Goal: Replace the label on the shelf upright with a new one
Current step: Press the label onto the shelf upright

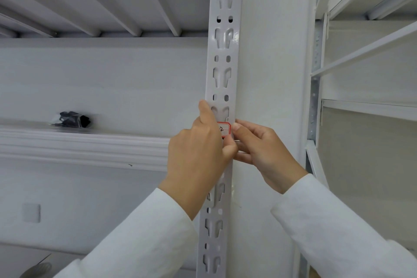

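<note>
A white slotted shelf upright (222,52) runs from top to bottom through the middle of the view. A small white label with a red border and handwriting (225,129) lies against its face at mid height. My left hand (198,153) covers the label's left part, with the index finger pointing up along the upright's left edge and the thumb under the label. My right hand (264,153) comes in from the right, its thumb pressed on the label's right edge. Whether the label is stuck down or loose I cannot tell.
A white shelf board (85,144) extends left of the upright, with a small black bundle in clear wrap (72,119) lying on it. Ribbed shelf undersides (101,2) hang overhead. Another white rack (365,97) stands at the right.
</note>
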{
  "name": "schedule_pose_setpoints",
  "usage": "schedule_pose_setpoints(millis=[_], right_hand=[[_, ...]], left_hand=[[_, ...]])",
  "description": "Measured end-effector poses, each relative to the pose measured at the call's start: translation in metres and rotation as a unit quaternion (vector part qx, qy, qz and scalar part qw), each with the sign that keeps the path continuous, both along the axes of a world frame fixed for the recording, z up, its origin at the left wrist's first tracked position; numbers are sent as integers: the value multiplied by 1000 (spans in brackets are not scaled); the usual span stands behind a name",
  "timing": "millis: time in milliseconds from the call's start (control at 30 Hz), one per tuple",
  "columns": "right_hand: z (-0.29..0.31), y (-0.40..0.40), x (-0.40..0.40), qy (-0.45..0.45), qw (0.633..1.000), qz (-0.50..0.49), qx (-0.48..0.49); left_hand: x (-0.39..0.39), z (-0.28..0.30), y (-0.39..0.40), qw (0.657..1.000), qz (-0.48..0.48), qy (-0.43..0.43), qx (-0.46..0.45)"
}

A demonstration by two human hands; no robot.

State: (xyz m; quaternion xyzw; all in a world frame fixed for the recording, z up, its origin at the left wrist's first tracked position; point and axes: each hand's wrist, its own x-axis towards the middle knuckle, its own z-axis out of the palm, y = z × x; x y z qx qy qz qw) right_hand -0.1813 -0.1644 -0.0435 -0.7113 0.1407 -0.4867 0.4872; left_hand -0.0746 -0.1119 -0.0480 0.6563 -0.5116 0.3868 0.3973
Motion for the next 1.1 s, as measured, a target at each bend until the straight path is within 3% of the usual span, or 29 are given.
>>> schedule_pose_setpoints(millis=[433, 800, 1100], right_hand=[[0, 0, 1, -4, 1000, -1, -3], [-2, 0, 2, 1, 1000, -24, -18], [0, 3, 1, 8, 1000, -21, -13]], left_hand=[[13, 4, 8, 996, -85, 5, -10], [8, 0, 0, 1000, -27, 0, -9], [8, -5, 8, 997, -64, -11, -33]])
